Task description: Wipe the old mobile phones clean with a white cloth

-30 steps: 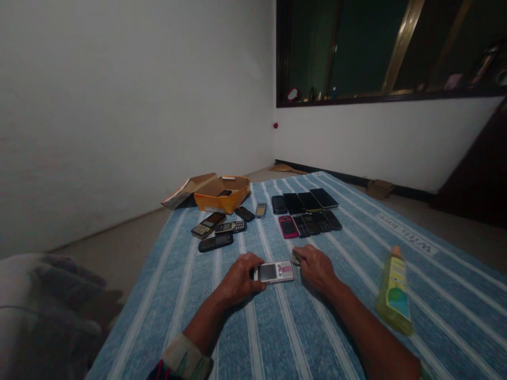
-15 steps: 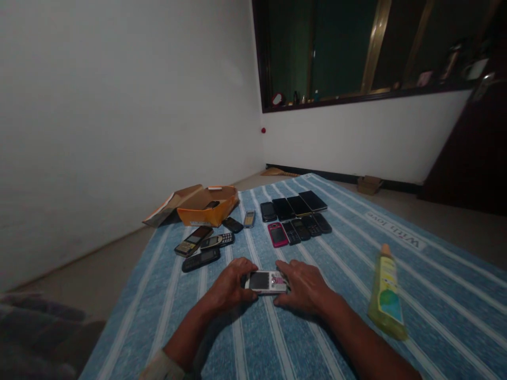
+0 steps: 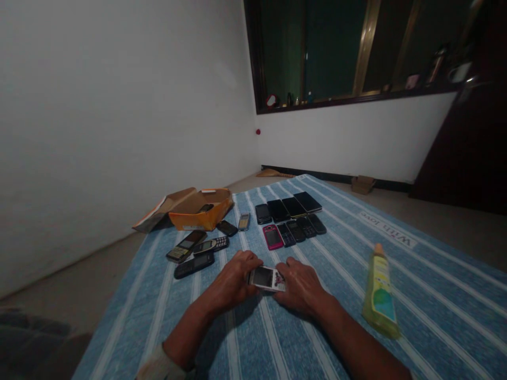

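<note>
A white mobile phone (image 3: pixel 268 278) with a dark screen and a pink pattern lies sideways between my hands, low over the striped cloth. My left hand (image 3: pixel 234 279) grips its left end, fingers at the top edge and thumb below. The right end is in my right hand (image 3: pixel 299 285), whose fingers cover part of it. Beyond my hands are a pink phone (image 3: pixel 273 237) and several dark keypad phones (image 3: pixel 296 231) in a row. Behind them lie several black phones (image 3: pixel 293 207). A black phone (image 3: pixel 194 265) rests left of my left hand.
An open orange cardboard box (image 3: pixel 202 212) with a phone inside stands at the back left, loose phones (image 3: pixel 211 245) before it. On the right a bottle of yellow-green liquid (image 3: pixel 381 295) lies on the blue striped cloth (image 3: pixel 332 338). A white wall (image 3: pixel 119 105) rises at the left.
The white phone has turned a little, its right end now tilted nearer me. Both hands keep hold of it. The whole view has shifted slightly.
</note>
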A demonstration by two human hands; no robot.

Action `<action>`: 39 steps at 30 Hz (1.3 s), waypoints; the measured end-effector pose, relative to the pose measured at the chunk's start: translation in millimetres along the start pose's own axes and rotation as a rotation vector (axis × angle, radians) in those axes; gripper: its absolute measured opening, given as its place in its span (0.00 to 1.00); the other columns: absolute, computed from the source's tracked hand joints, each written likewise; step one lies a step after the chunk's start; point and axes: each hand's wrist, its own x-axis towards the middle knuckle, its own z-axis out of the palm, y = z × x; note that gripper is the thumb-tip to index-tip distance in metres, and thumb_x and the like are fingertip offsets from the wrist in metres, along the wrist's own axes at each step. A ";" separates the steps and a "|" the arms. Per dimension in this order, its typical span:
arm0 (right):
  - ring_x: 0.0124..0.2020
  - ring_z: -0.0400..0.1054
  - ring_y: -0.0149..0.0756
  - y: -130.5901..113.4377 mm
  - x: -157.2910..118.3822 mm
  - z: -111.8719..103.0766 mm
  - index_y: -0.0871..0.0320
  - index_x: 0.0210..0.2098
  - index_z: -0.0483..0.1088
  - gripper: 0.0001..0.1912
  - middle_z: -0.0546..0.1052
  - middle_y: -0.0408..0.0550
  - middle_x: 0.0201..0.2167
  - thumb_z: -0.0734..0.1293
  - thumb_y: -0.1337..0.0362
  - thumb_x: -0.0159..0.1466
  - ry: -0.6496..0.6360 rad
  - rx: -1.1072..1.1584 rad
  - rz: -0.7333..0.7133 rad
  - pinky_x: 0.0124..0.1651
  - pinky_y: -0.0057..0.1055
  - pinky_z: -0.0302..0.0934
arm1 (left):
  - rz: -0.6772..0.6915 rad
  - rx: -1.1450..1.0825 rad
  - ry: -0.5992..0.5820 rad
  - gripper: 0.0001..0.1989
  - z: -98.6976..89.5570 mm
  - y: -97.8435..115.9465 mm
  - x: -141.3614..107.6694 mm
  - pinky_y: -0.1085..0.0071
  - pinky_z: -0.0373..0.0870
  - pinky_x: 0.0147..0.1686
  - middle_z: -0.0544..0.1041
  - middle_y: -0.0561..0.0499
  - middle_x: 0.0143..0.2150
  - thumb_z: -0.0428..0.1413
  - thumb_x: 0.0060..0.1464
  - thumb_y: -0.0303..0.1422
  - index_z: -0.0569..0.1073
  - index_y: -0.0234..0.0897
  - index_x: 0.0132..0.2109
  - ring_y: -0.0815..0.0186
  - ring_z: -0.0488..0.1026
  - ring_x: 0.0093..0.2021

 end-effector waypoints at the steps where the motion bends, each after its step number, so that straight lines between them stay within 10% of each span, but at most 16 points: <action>1: 0.41 0.69 0.43 1.1 0.6 -1.6 0.57 0.42 0.71 0.14 0.73 0.52 0.40 0.67 0.61 0.57 0.010 0.001 0.010 0.40 0.34 0.58 | 0.006 -0.032 0.033 0.15 2.3 -1.1 1.1 0.62 0.68 0.46 0.75 0.47 0.42 0.59 0.45 0.26 0.75 0.37 0.43 0.58 0.70 0.45; 7: 0.38 0.71 0.43 10.4 4.1 -16.5 0.57 0.42 0.72 0.17 0.77 0.52 0.39 0.67 0.54 0.59 0.113 0.001 0.126 0.37 0.32 0.57 | -0.048 -0.262 0.306 0.35 22.7 -10.7 5.0 0.59 0.71 0.51 0.65 0.45 0.63 0.58 0.47 0.27 0.62 0.44 0.63 0.54 0.63 0.62; 21: 0.36 0.75 0.48 156.9 56.5 -82.3 0.65 0.36 0.77 0.20 0.79 0.64 0.37 0.68 0.53 0.54 -0.003 -0.053 0.751 0.30 0.32 0.60 | -0.235 -0.191 0.290 0.10 72.5 -31.0 -14.6 0.58 0.70 0.49 0.74 0.44 0.45 0.54 0.51 0.30 0.71 0.37 0.43 0.56 0.71 0.47; 39: 0.31 0.73 0.44 216.1 112.3 -62.8 0.64 0.28 0.75 0.15 0.77 0.54 0.26 0.74 0.60 0.44 -0.066 0.023 0.746 0.27 0.30 0.58 | -0.239 -0.221 0.304 0.09 72.2 -29.2 -17.8 0.59 0.70 0.50 0.75 0.44 0.47 0.54 0.52 0.30 0.74 0.38 0.41 0.55 0.72 0.49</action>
